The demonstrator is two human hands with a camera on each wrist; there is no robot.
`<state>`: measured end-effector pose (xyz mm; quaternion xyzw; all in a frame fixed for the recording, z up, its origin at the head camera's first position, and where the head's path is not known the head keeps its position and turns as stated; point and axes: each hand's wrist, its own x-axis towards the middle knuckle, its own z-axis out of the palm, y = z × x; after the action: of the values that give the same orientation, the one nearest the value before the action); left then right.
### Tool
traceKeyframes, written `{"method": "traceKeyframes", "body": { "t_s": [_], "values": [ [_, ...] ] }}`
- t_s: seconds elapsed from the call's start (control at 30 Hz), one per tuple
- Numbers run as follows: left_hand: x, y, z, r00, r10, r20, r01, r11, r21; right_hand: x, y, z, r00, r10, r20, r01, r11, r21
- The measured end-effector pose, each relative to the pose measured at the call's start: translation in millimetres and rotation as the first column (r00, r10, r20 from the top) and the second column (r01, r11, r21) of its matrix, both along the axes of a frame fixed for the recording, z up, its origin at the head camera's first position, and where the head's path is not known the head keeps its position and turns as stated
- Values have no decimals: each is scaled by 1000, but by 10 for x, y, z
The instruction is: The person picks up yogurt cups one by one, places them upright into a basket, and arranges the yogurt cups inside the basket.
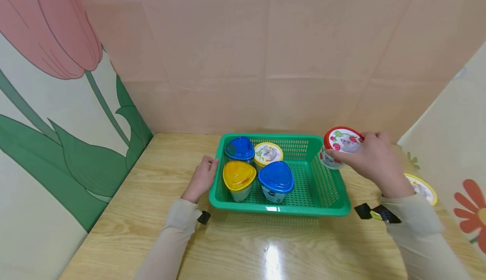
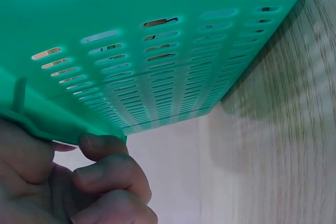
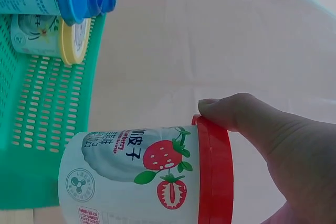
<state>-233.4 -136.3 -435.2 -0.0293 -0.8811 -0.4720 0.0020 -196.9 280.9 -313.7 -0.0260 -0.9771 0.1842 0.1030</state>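
A green plastic basket (image 1: 279,209) stands on the table, its left rim gripped by my left hand (image 1: 202,179). In the left wrist view, curled fingers (image 2: 113,174) meet the basket's lip from outside. My right hand (image 1: 376,162) holds a strawberry yogurt cup (image 1: 343,140) by its red lid, at the basket's right rim; the right wrist view shows the thumb (image 3: 236,111) on the lid edge. Inside the basket's left half sit a dark-blue-lidded cup (image 1: 240,148), a round cup with a yellow-rimmed lid (image 1: 268,153), a yellow-lidded cup (image 1: 239,176) and a bright-blue-lidded cup (image 1: 276,178).
Another yellow-rimmed lidded cup (image 1: 422,189) stands right of the basket, partly behind my right forearm. The wooden table (image 1: 243,246) ends at a pinkish back wall (image 1: 243,60). Side panels with painted flowers stand left and right.
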Motion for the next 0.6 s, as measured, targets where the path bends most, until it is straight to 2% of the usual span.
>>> {"method": "traceKeyframes", "body": {
  "t_s": [0.3, 0.6],
  "values": [
    [-7, -9, -15, 1000, -10, -3, 10, 1000, -2, -116, -107, -63, 998, 39, 45, -37, 998, -46],
    [-21, -10, -12, 1000, -17, 26, 17, 1000, -3, -218, -171, -91, 997, 72, 36, -70, 996, -46]
  ]
}}
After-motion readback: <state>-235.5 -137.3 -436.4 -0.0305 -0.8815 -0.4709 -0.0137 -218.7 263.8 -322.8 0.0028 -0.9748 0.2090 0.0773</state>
